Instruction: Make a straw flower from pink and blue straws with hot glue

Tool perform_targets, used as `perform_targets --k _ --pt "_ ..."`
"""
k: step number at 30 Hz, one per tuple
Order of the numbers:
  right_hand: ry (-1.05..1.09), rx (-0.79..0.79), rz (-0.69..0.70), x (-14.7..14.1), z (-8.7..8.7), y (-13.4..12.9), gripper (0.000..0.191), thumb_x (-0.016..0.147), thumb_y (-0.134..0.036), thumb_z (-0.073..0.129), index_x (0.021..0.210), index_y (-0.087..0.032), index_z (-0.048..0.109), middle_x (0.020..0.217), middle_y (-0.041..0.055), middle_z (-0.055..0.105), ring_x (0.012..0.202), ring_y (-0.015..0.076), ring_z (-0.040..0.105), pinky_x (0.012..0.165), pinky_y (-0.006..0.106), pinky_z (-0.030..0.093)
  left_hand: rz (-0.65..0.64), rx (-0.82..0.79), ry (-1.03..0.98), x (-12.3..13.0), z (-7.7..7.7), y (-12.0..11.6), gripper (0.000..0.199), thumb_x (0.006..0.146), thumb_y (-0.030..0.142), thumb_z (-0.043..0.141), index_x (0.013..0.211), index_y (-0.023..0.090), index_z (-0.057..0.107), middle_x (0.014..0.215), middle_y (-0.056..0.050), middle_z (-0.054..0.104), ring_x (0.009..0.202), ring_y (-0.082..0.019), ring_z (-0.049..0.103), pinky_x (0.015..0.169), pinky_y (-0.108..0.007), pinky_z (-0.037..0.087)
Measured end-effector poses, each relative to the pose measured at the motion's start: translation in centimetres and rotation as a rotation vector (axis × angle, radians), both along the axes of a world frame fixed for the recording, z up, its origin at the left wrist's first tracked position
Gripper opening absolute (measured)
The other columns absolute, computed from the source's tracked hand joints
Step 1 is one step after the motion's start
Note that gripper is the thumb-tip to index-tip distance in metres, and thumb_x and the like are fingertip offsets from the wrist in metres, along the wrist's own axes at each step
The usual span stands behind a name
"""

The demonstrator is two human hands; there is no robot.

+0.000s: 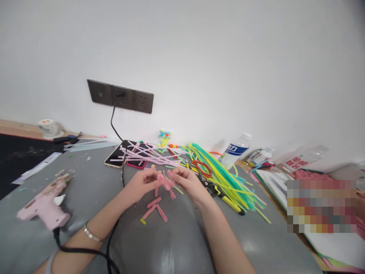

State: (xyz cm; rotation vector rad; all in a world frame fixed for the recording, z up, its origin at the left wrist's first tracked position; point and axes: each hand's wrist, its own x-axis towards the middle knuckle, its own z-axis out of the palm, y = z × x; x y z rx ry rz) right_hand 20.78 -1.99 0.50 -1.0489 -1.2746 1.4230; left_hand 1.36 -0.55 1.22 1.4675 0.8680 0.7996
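My left hand (144,185) pinches a small pink figure of bent fuzzy strips, like pipe cleaner (164,181), above the grey tabletop. Opposite it, the closed fingers of my right hand (186,183) hold a short pink piece (170,174) against the figure's right side. Fingertips partly cover both, so I cannot tell whether they are joined. Just below my hands lie several loose pink strips (162,213), with a small yellow piece (143,221) at the end of one. A thin pale yellow strip (178,190) lies behind the figure.
A pink hot glue gun (42,209) lies at left, its black cable (82,250) passing near my left forearm. Yellow-handled pliers (225,198) rest beside a bundle of yellow and green strips (228,179). Pale pink strips (142,155) cross two phones (115,156). A bottle (235,150) stands behind.
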Motion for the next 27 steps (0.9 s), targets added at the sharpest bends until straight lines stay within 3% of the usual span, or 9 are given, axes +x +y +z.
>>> perform_targets --k 10,27 --pt "0.059 -0.011 0.004 -0.42 -0.25 -0.03 0.031 0.07 -0.039 0.079 0.062 -0.016 0.06 0.058 -0.0034 0.058 0.056 0.0094 0.047 0.06 0.023 0.035 -0.026 -0.014 -0.006 0.02 0.0 0.05 0.022 0.075 0.037 0.07 0.078 0.015 0.074 0.064 -0.001 0.066 0.058 -0.014 0.057 0.052 -0.022 0.044" --pt "-0.001 -0.008 -0.05 -0.96 -0.23 -0.07 0.038 0.065 -0.047 0.082 0.06 -0.017 0.059 0.057 -0.0023 0.059 0.052 0.0095 0.047 0.054 0.023 0.034 -0.041 -0.047 -0.011 -0.11 0.03 0.04 0.018 0.076 0.032 0.068 0.077 0.015 0.074 0.069 -0.001 0.069 0.06 -0.011 0.056 0.052 -0.019 0.042"
